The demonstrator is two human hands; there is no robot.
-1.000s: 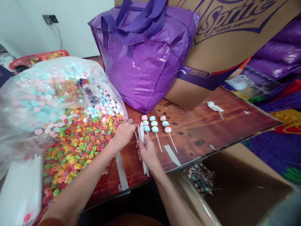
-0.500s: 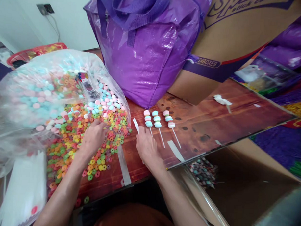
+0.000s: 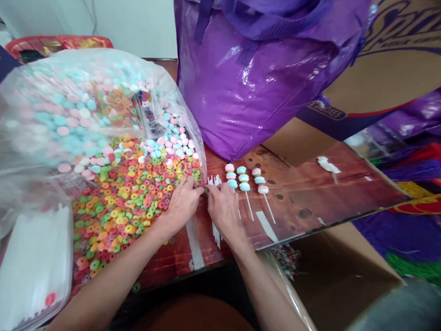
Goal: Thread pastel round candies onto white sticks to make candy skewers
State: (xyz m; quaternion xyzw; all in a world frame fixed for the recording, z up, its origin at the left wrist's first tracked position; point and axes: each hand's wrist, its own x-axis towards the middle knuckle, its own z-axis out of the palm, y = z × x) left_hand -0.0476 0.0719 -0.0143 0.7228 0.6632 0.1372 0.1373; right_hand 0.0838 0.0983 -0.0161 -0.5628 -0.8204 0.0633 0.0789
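My left hand [image 3: 185, 204] is closed in a pinch at the right edge of a heap of colourful candy rings [image 3: 132, 201]. A small ring seems to be between its fingertips, mostly hidden. My right hand [image 3: 223, 209] meets it fingertip to fingertip, closed on what looks like a thin white stick, of which only a bit shows. Under and beside the right hand lies a bundle of white sticks [image 3: 216, 235]. Just right of that hand, three skewers [image 3: 243, 178] of pink, blue and white round candies lie side by side on the table.
A large clear plastic bag [image 3: 63, 97] of pastel candies stands at the left behind the rings. A container of white sticks [image 3: 32, 255] is at the lower left. A purple bag [image 3: 252, 89] and a cardboard box [image 3: 401, 70] stand at the back. Tape strips [image 3: 266, 226] mark the tabletop [image 3: 295, 192].
My left hand has moved right from the candy rings to meet my right hand's fingertips. The view has shifted, and more of the stick bundle now shows by my right hand.
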